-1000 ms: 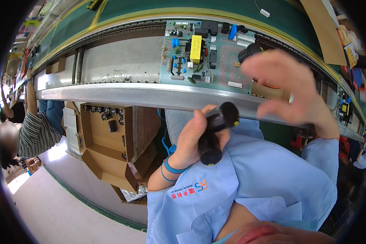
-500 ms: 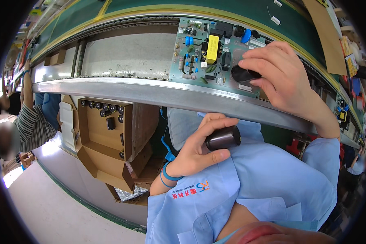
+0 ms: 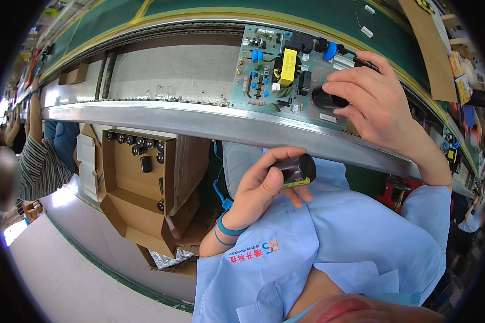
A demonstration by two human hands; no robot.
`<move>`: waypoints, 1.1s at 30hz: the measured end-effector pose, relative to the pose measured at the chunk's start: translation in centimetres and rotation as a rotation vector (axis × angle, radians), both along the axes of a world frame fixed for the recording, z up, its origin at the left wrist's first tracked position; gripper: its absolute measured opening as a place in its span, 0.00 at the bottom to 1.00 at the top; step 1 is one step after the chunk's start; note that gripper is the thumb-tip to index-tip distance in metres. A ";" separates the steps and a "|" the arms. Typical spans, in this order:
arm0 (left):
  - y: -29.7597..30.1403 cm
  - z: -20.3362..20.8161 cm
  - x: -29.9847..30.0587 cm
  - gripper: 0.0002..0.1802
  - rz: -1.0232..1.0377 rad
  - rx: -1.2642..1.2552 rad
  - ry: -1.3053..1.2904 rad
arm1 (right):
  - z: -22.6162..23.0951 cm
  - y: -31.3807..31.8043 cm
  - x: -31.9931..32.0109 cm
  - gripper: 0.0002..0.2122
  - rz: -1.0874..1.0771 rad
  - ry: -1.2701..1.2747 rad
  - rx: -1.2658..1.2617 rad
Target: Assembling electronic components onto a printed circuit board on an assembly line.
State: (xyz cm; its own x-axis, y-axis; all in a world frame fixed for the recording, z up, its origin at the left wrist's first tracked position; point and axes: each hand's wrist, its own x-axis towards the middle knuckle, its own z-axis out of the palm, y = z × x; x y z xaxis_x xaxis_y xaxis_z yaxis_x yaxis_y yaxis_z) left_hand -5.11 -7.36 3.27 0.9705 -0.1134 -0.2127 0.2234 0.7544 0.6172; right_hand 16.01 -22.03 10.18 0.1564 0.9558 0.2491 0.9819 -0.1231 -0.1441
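A green circuit board [image 3: 307, 116] lies across the rails, carrying a yellow-wrapped transformer [image 3: 288, 67], blue disc parts and several small components. My right hand [image 3: 369, 94] is closed round a black cylindrical capacitor [image 3: 327, 99], whose lower end meets the board's right part; whether its pins sit in holes is hidden. In front of the rail, my left hand [image 3: 264, 183] grips a second black capacitor [image 3: 297, 169], tilted, with a yellow-green strip along its side. A blue wrist strap [image 3: 229, 228] circles my left wrist.
An open cardboard box [image 3: 132, 180] with several black capacitors stands below the rail at left. The metal front rail [image 3: 172, 114] runs between me and the board. White parts [image 3: 366, 32] lie on the green belt behind. Another person's striped sleeve [image 3: 43, 167] is at far left.
The board has shifted slightly right, and my right hand with its capacitor moved along with it. My left hand has turned its capacitor, bringing the yellow-green strip into sight.
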 end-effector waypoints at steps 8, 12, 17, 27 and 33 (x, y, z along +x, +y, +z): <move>-0.1 -0.3 0.3 0.38 0.063 0.015 0.085 | -0.3 -0.4 0.2 0.19 -0.004 0.047 0.044; -0.4 -0.1 0.5 0.38 0.085 0.046 0.085 | -0.3 -0.4 0.1 0.20 0.011 0.015 0.009; -0.5 0.1 0.9 0.40 0.019 0.062 0.075 | -0.5 -0.5 0.7 0.22 0.053 -0.043 -0.004; -2.5 1.9 3.3 0.39 -0.149 0.136 -0.034 | 0.4 -3.7 -4.0 0.24 -0.002 0.555 -0.136; -0.7 1.0 3.9 0.41 0.428 1.268 -0.402 | 0.6 -5.6 -1.1 0.20 -0.127 0.517 0.094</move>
State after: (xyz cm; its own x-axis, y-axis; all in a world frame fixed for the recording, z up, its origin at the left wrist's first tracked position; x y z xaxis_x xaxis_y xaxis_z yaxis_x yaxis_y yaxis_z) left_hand -1.19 -8.09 4.24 0.8989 0.2616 0.3516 -0.2325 -0.3956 0.8885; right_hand 14.93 -27.62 10.75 0.3937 0.8989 0.1925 0.7584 -0.1993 -0.6205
